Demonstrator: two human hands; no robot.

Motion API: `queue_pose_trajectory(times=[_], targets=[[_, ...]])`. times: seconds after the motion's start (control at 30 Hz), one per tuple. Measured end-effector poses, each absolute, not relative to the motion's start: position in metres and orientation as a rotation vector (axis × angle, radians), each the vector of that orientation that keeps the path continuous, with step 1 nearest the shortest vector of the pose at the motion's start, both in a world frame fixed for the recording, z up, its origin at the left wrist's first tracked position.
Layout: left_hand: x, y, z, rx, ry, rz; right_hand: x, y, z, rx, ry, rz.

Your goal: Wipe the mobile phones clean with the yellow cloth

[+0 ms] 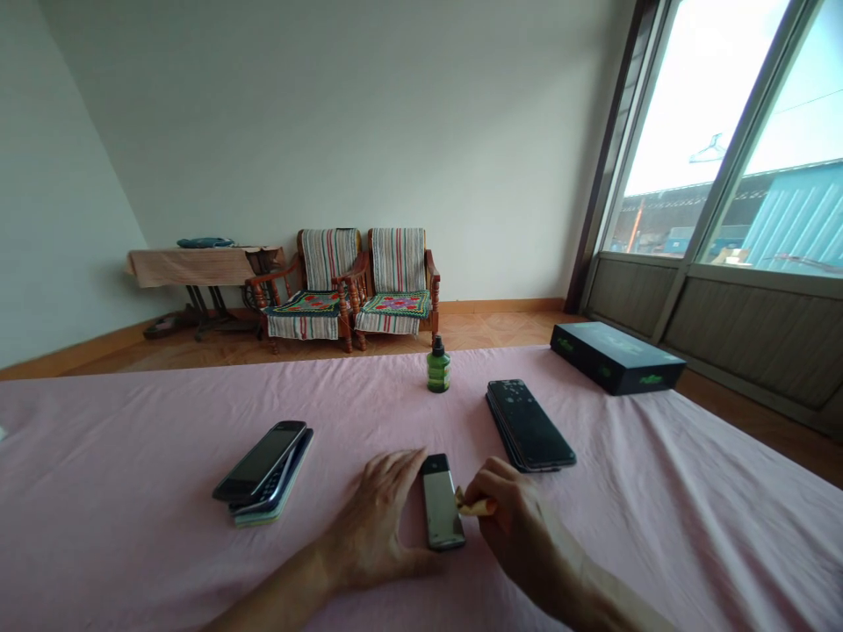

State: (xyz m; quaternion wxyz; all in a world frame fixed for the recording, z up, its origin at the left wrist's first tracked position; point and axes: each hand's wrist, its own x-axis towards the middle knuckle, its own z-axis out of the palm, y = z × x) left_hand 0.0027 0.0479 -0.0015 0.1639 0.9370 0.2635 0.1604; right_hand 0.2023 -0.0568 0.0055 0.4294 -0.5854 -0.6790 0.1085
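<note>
A small silver mobile phone [443, 505] with a dark band at its top end lies on the pink cloth in front of me. My left hand [372, 518] spans its left side, fingertips at the top corner and thumb by the bottom end, holding it steady. In my closed right hand [520, 518] is a bunched yellow cloth [478, 506], its tip against or very near the phone's right edge. The fingers hide part of the cloth.
Stacked phones [263, 470] lie to the left, and another stack of dark phones [530, 426] to the right. Behind stand a green spray bottle [438, 369] and a black box [616, 355]. Two wooden armchairs [395, 272] are beyond the pink-covered surface [164, 448].
</note>
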Motion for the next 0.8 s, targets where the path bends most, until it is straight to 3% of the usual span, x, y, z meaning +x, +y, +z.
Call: queue_pose_trajectory(times=[0.47,0.8], targets=[[0.004,0.043,0.002,2.356,0.746,0.755,0.228,-0.066,0.019,-1.476,-1.519,0.156],[0.052,0.037,0.013,2.451,0.746,0.666,0.236,-0.063,0.014,-1.447,-1.494,0.117]])
